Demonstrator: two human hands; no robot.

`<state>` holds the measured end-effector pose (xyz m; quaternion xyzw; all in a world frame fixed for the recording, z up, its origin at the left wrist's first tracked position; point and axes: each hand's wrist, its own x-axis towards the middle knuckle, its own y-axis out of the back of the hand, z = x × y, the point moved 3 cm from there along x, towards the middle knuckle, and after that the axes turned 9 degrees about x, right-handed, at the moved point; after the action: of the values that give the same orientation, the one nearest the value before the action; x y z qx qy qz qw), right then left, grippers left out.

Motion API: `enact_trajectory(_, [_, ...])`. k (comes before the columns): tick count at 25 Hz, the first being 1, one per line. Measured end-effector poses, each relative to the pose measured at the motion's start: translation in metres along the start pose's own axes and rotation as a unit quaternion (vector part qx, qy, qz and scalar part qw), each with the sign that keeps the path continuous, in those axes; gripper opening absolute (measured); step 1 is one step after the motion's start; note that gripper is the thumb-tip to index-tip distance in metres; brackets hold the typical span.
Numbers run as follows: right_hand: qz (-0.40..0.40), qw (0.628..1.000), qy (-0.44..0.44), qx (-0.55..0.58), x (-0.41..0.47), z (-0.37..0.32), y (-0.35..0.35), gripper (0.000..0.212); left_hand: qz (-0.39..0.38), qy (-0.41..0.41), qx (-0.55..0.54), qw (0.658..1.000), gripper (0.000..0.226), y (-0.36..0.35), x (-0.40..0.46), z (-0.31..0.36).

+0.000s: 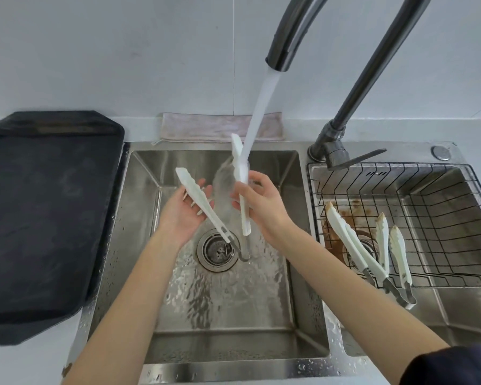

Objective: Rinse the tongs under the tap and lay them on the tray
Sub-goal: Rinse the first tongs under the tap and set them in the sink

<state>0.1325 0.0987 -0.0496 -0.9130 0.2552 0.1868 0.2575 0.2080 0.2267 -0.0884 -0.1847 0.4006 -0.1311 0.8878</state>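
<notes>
White tongs (240,173) with a metal hinge are spread open over the left sink basin (139,245). My right hand (258,202) grips the right arm of the tongs, whose tip stands in the stream from the dark tap (282,48). The left arm of the tongs lies across my left hand (185,211), whose palm faces up with fingers loosely spread under it. Water runs down onto the drain (217,250). The black tray (47,212) lies on the counter left of the sink, with nothing on it.
Two more white tongs (353,245) with brown-stained tips lean in a wire basket (433,218) in the right basin. A pale cloth (206,127) lies folded behind the sink. The tap lever (358,158) sticks out at the base of the tap.
</notes>
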Motion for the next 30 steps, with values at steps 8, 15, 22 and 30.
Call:
enact_trajectory(8, [0.052, 0.997, -0.048, 0.009, 0.006, 0.018, 0.006, 0.037, -0.014, 0.002, 0.113, 0.993, 0.041, 0.002, -0.004, -0.015])
enact_trajectory(15, [0.117, 0.971, -0.185, -0.101, 0.013, 0.062, 0.045, 0.038, -0.001, 0.019, 0.423, 0.906, 0.089, 0.009, 0.007, -0.058])
enact_trajectory(22, [0.150, 0.940, -0.287, -0.105, 0.010, 0.109, 0.065, 0.037, 0.045, 0.065, 0.488, 0.869, 0.078, 0.034, 0.019, -0.102])
enact_trajectory(30, [0.144, 0.925, -0.334, -0.107, 0.007, 0.133, 0.073, 0.037, 0.050, 0.111, 0.485, 0.866, 0.057, 0.048, 0.024, -0.124])
